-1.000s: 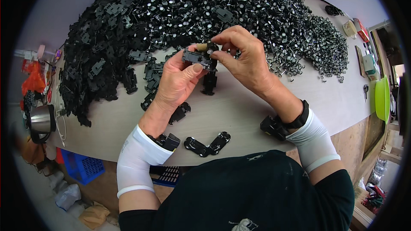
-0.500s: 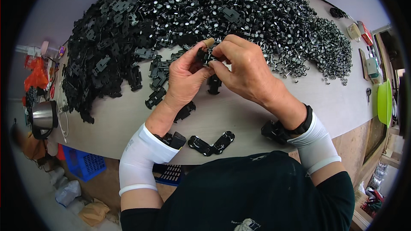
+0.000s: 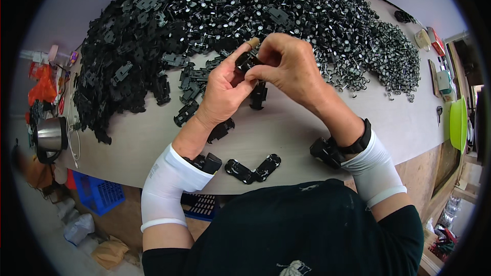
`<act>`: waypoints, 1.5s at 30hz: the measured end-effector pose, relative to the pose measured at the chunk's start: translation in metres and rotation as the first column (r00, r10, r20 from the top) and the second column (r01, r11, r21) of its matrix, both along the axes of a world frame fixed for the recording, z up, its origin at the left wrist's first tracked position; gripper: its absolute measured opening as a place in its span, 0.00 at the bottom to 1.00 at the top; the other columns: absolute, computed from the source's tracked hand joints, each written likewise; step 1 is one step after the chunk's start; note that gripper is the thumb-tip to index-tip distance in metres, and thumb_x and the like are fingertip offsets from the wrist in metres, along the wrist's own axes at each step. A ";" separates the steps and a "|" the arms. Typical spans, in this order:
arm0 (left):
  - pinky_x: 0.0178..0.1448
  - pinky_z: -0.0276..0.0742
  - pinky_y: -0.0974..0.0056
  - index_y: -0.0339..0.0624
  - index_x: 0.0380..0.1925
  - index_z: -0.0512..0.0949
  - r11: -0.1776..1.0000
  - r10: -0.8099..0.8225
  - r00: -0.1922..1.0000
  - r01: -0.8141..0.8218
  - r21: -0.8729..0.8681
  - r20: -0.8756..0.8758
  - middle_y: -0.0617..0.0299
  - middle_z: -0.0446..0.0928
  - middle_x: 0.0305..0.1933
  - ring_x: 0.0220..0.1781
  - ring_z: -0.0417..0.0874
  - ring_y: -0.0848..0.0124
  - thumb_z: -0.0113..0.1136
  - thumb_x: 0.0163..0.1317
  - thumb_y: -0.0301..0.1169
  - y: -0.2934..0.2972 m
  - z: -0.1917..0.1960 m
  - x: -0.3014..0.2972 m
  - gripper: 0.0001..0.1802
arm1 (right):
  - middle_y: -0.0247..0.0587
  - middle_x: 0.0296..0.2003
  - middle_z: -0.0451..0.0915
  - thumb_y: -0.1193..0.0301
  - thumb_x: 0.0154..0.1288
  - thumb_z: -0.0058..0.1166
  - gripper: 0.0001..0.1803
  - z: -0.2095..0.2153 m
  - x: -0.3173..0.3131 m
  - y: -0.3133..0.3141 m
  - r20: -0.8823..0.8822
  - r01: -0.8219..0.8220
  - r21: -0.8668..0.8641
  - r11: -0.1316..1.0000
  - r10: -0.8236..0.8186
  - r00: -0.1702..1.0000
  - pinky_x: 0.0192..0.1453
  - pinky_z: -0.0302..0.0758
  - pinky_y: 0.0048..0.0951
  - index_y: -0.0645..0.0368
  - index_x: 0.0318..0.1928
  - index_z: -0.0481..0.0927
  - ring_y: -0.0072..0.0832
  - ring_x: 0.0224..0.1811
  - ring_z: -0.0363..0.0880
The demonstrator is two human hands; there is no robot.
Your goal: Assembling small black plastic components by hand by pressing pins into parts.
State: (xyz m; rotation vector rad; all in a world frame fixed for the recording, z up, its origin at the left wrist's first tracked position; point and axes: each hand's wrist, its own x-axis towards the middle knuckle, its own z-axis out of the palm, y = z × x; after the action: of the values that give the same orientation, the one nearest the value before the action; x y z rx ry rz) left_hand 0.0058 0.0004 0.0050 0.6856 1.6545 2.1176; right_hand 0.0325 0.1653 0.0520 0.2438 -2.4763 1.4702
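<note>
Above the middle of the table, my left hand (image 3: pixel 223 88) holds a small black toy car chassis (image 3: pixel 246 61) between thumb and fingers. A tan cover sits on one of its fingertips. My right hand (image 3: pixel 292 69) pinches at the chassis from the other side, its thumb against the part; whether a wheel axle is in that pinch is hidden. Just below the hands lies another black chassis (image 3: pixel 258 98). Several more chassis (image 3: pixel 221 131) are scattered by my left wrist. Two chassis with wheels (image 3: pixel 253 169) lie in a V near the front edge.
A big heap of black chassis (image 3: pixel 115 61) covers the back left. Wheel axles (image 3: pixel 266 10) are heaped at the back middle, with smaller ones (image 3: pixel 394 48) to the right. A steel kettle (image 3: pixel 50 135) stands far left; a lime-green basin (image 3: pixel 458 124) is far right.
The chassis has turned a little in my left hand. My right hand has shifted slightly up, its thumb now across the chassis.
</note>
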 end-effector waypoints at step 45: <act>0.28 0.71 0.75 0.32 0.35 0.80 0.728 -0.218 0.971 0.093 -0.679 -0.101 0.66 0.77 0.26 0.25 0.74 0.82 0.60 0.56 0.24 -0.042 0.055 -0.034 0.08 | 0.56 0.48 0.67 0.82 0.53 0.52 0.31 -0.030 0.093 -0.085 0.107 -0.975 -0.077 0.210 0.974 0.201 0.50 0.71 0.40 0.66 0.60 0.62 0.50 0.51 0.71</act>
State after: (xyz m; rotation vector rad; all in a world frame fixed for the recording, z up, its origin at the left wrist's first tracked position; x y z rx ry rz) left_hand -0.0282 -0.0420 0.0596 0.7388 2.1783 1.2074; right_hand 0.1253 0.0808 0.0222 2.1810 -2.3741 1.8190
